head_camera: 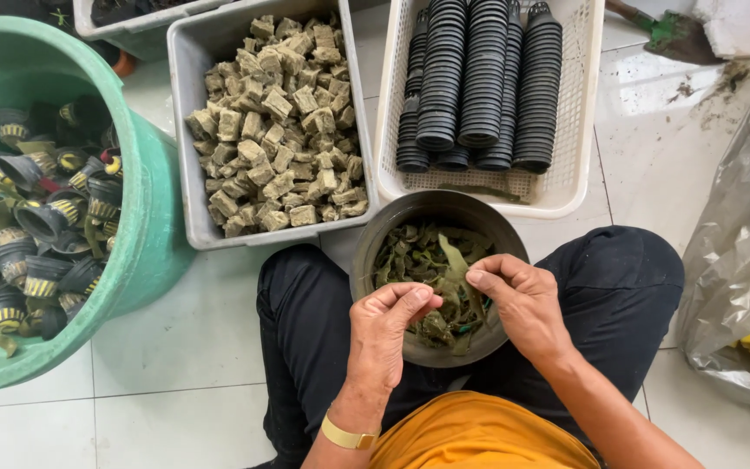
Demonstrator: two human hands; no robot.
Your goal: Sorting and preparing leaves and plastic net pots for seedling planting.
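A dark round bowl (375, 233) of green leafy cuttings sits between my knees on the tiled floor. My left hand (385, 328) hovers over the bowl's near rim, fingers curled with the thumb and fingertips pinched together; whether it holds a small piece I cannot tell. My right hand (518, 295) is over the bowl's right side, pinching a long green leaf (456, 260) that rises from the pile. A gold bracelet (346, 437) circles my left wrist.
A grey tub (186, 130) of brownish foam cubes stands ahead. A white basket (579, 122) holds stacks of black net pots. A green basin (145, 217) at left holds filled pots. A grey plastic bag (740, 252) lies at right, a trowel (674, 35) beyond.
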